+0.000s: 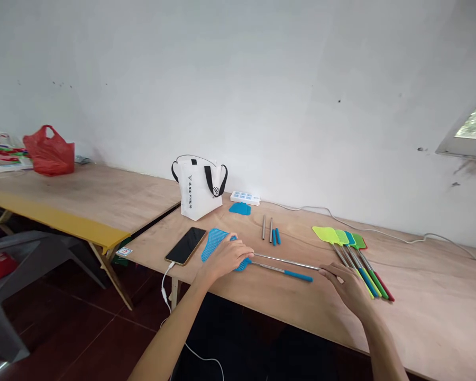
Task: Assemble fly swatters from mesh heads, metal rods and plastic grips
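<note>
Though it is thin, the straight rod [286, 261] gleams silver.

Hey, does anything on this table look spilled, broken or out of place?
Nothing looks spilled or broken, and the fly swatters on the right overlap neatly. One slightly odd thing is the phone: it lies near the edge of the table, and its white cable hangs over, so it could snag.
</note>
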Available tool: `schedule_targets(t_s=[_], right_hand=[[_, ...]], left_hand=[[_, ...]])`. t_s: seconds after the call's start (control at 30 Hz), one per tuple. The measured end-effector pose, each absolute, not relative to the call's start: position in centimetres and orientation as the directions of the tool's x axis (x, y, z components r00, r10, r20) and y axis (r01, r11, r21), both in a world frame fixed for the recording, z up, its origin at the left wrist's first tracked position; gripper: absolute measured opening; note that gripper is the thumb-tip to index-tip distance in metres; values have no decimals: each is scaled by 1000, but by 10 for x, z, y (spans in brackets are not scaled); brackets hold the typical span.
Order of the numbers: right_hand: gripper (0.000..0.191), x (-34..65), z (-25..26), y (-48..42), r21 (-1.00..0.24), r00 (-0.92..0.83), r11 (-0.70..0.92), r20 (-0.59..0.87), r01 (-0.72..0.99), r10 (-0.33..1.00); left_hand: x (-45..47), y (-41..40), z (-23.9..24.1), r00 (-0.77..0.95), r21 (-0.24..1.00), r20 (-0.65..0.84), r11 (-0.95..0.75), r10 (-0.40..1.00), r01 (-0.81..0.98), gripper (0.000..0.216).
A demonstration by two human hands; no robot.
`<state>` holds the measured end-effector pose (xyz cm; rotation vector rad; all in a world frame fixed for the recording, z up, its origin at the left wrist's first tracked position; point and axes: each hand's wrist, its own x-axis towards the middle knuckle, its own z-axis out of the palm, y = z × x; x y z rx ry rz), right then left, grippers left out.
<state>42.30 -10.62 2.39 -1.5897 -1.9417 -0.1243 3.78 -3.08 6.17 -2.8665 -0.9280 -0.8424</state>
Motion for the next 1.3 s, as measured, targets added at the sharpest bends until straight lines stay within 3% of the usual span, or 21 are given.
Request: schedule_targets(t_s=[0.23,0.6,0.87,1.03,1.3], right_hand=[[54,381,35,-110,-339,-242,401,424,851,872],[52,327,37,-117,-183,-280,419,506,889,816],[38,308,26,-114,-237,-264,396,442,887,857],[33,309,4,-105,-283,-218,335,374,899,901],[34,312,-1,-102,-214,-254,351,379,911,890]], left_hand=[[66,-44,52,700,76,511,-837,499,541,32],[95,-59,41,704,129,512,-854,492,504,30],[80,-48,36,733,192,417,-840,537,507,28],[95,-50,19,732,111,382,-814,564,570,34],[98,-56,18,718,48,414,-801,559,597,32]])
